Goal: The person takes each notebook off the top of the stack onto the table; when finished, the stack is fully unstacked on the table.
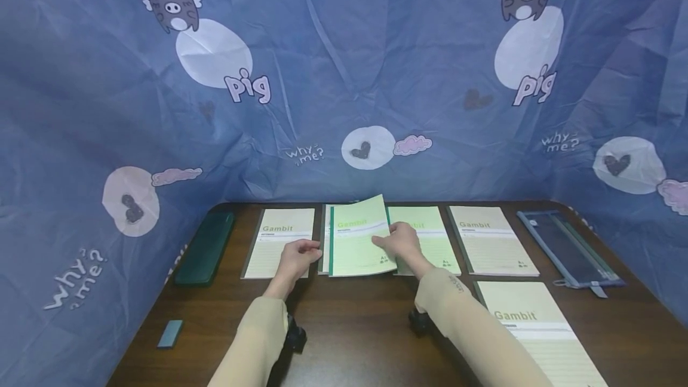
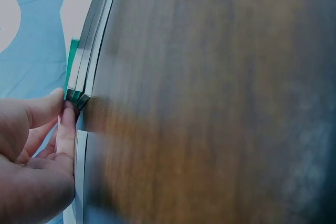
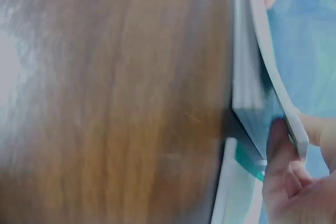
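A notebook with a green spine and "Gambit" cover (image 1: 357, 237) lies on a stack of notebooks (image 2: 86, 61) at the table's far middle. My right hand (image 1: 400, 243) pinches its right edge, thumb on top and fingers beneath. That side is raised and bent above the stack, as the right wrist view also shows. At the stack's spine side is my left hand (image 1: 297, 260), its thumb and forefinger touching the spine corner in the left wrist view. A grey-spined notebook (image 1: 325, 243) peeks out under the green one. Another green notebook (image 1: 430, 243) lies right of the stack, partly behind my right hand.
Grey-spined notebooks lie to the left (image 1: 269, 255), to the right (image 1: 491, 240) and nearer at right (image 1: 532, 315), the last partly behind my right sleeve. A dark green case (image 1: 205, 249) and small blue-green block (image 1: 170, 334) are at left. A blue mesh pouch (image 1: 572, 249) is far right.
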Demonstrator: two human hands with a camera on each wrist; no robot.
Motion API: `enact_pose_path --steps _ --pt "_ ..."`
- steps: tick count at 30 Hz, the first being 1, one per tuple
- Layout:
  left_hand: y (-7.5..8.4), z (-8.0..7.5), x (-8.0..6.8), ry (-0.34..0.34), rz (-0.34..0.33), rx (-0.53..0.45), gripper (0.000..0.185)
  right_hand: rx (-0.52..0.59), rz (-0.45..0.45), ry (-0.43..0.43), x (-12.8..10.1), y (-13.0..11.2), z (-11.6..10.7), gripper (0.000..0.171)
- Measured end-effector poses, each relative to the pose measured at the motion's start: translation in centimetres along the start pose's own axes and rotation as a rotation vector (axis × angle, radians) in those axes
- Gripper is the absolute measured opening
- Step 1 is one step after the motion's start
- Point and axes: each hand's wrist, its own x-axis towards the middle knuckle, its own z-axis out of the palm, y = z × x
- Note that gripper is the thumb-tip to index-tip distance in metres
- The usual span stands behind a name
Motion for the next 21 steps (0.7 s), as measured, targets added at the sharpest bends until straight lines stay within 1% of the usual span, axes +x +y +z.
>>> enact_pose_path --steps 2,3,4,7,11,14,18,21 --pt "0.1 0.0 0.0 0.002 -0.006 0.005 0.027 0.069 0.025 -0.036 -0.4 0.1 -0.6 0.055" --pt "0.1 0.0 0.0 0.003 -0.008 0.006 0.027 0.109 0.044 -0.056 -0.6 0.1 -0.9 0.057" --pt "0.1 0.0 0.0 0.003 -0.010 0.006 0.028 0.135 0.056 -0.072 -0.8 0.1 -1.2 0.067" --pt "0.0 0.0 0.1 0.000 -0.014 0.012 0.028 0.176 0.067 -0.104 -1.3 0.3 -2.2 0.065" --pt "0.0 0.0 0.0 0.001 -0.024 0.004 0.028 0.174 0.076 -0.116 -2.4 0.8 -3.8 0.057" --pt "0.1 0.0 0.1 0.000 -0.025 -0.004 0.028 0.184 0.099 -0.123 -3.5 1.2 -5.1 0.052" --pt "0.0 0.0 0.2 0.000 -0.016 -0.005 0.028 0.190 0.139 -0.132 -5.4 2.1 -6.7 0.053" --pt "-0.1 0.0 0.2 0.004 -0.020 -0.008 0.027 0.187 0.156 -0.136 -7.1 3.1 -7.8 0.058"
